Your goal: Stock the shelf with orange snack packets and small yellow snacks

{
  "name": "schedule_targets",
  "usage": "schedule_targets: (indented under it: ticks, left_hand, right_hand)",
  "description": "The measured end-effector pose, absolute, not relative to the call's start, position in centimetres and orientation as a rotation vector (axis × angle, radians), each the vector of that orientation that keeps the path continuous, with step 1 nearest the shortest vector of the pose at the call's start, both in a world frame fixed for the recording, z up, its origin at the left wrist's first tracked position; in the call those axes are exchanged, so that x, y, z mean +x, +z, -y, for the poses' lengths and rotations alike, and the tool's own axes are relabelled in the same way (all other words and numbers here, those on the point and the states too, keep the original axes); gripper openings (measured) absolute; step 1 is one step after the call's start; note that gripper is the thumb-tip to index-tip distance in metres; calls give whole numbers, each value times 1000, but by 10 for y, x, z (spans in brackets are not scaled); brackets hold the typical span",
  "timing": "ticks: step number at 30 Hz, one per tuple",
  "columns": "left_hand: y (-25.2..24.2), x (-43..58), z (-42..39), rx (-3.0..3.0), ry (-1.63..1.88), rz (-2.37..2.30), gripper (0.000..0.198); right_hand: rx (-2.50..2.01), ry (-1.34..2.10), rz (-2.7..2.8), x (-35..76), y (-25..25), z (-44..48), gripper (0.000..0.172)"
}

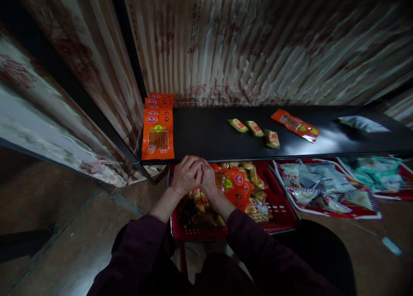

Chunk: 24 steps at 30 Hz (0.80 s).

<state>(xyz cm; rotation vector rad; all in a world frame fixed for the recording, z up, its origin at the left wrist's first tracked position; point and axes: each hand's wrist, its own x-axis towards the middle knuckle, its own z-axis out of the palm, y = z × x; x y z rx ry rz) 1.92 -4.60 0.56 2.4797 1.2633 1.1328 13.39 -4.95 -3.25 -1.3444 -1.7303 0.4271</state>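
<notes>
My left hand (pixel 187 174) and my right hand (pixel 207 178) are pressed together just below the front edge of a black shelf (pixel 200 134). Both have curled fingers, and whatever they may hold is hidden. Beside my right hand and wrist, orange snack packets (pixel 237 185) lie over a red basket (pixel 284 218); I cannot tell whether that hand grips them. Small wrapped snacks (pixel 258 208) fill the basket beneath my forearms. Up on the shelf's left end, several matching orange packets (pixel 158 134) stand in an overlapping row.
Small yellow wrapped snacks (pixel 254 128), a flat orange packet (pixel 295 124) and a pale packet (pixel 364 124) lie along the shelf. A basket of white packets (pixel 325 184) and one of green packets (pixel 380 175) stand right. A dark post (pixel 129 46) and patterned curtain (pixel 226 50) border the shelf.
</notes>
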Motion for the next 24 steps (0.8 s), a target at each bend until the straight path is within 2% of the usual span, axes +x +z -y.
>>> schedule_targets:
  ticks: [5,10,16,24]
  left_hand:
    - [-7,38,62,2444,941,-1229,24]
    - [-25,52,73,2315,669,-1175,33]
    - [-48,65,75,2053,280,-1475,43]
    - [-61,69,70,1728,77,-1560,56]
  right_hand:
    - [-1407,432,1745,165,-42,72,27]
    - [-1563,398,1726,192,-59,85,32]
    - [-1739,389,1703,225,-85,97,35]
    - [-1824,332,1659,257,-95,97,35]
